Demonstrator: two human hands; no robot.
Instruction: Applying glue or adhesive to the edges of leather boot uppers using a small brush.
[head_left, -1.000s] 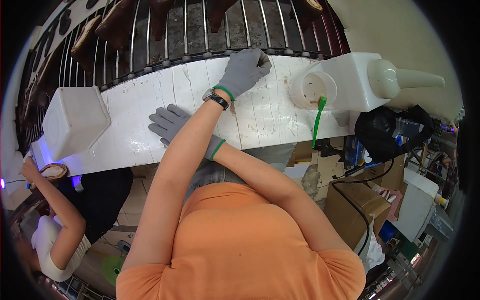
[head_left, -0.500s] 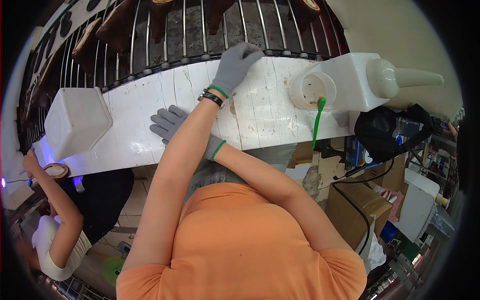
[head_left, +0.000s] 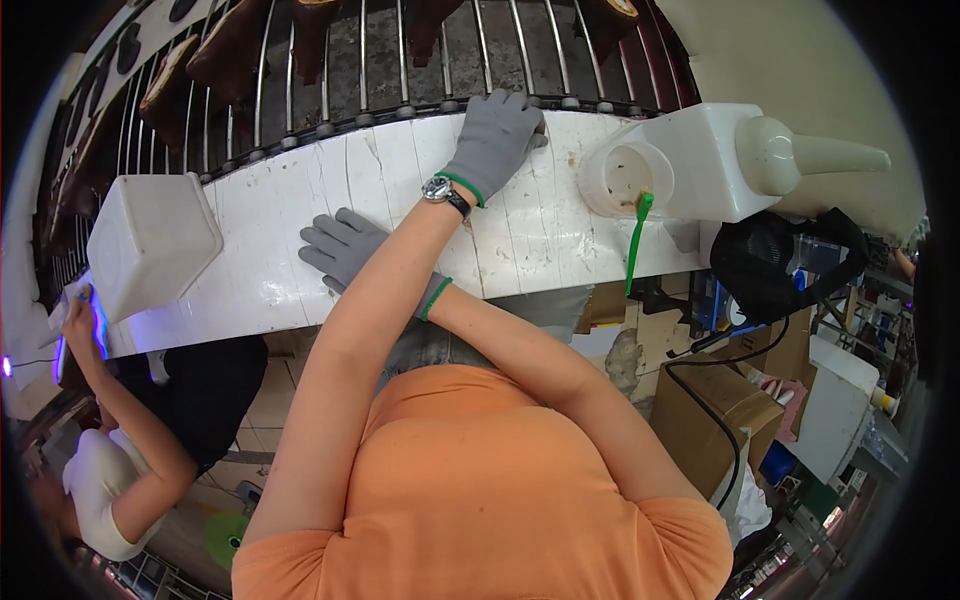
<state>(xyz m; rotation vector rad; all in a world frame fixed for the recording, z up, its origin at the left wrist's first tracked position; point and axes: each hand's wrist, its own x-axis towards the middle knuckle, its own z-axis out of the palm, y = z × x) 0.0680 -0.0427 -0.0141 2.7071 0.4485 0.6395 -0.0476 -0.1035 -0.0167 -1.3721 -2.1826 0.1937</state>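
My forearms cross over the white bench (head_left: 270, 270), the left one on top. My left hand (head_left: 497, 145), in a grey glove with a green cuff and a watch at the wrist, rests back up at the bench's far edge, by the metal rollers (head_left: 445, 60). Its fingers are loosely apart and it holds nothing visible. My right hand (head_left: 348, 250), gloved alike, lies flat on the bench to the left with its fingers spread. Nearest the left hand on the right stands a clear plastic cup (head_left: 600, 185), with a green-handled brush (head_left: 634, 245) across its rim.
A white container (head_left: 700, 160) stands beside the cup; another white plastic container (head_left: 150, 245) is at left. Dark brown boots (head_left: 225, 60) lie on the rollers. At far left a co-worker's hand (head_left: 80, 325) is near a purple light. Cardboard boxes (head_left: 720, 410) stand lower right.
My left hand has turned from edge-on to back up, its fingers spreading, and shifted slightly right. The boots have slid slightly left. The co-worker's hand has lifted. My right hand stays put.
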